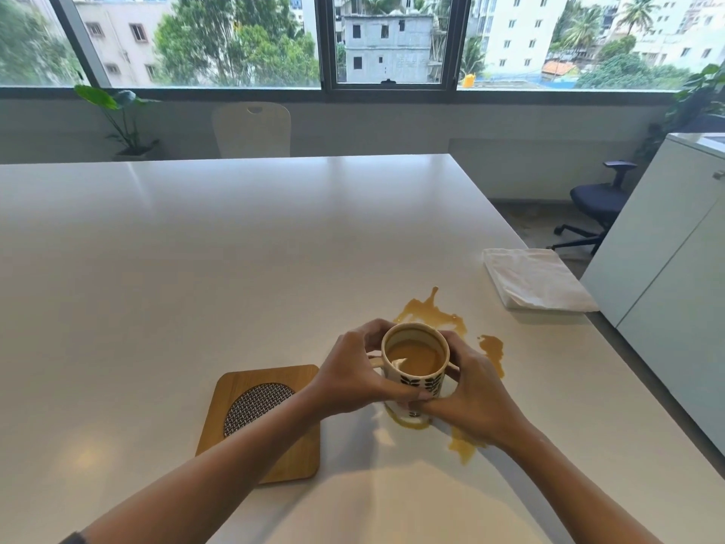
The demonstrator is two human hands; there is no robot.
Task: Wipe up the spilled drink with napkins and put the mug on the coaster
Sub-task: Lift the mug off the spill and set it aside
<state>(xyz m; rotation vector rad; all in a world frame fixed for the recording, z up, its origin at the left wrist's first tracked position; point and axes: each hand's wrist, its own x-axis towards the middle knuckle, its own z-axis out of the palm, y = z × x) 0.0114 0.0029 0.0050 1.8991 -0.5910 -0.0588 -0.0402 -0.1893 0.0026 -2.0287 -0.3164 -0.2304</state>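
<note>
The mug (415, 361) is clasped between both hands: the left hand (355, 373) is wrapped round its left side, the right hand (476, 396) round its right, thumbs meeting at the near base. Both forearms are extended forward and converge on it. The mug is held upright over the spill (431, 314) on the table (196, 249). The coaster (263, 422) lies just left, partly covered by the left forearm. Napkins (535, 278) are stacked at the right edge.

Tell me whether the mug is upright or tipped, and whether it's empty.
Upright and not empty. The mug has its rim facing up, with tan drink pooled level inside. Left hand and right hand cup its sides.
</note>
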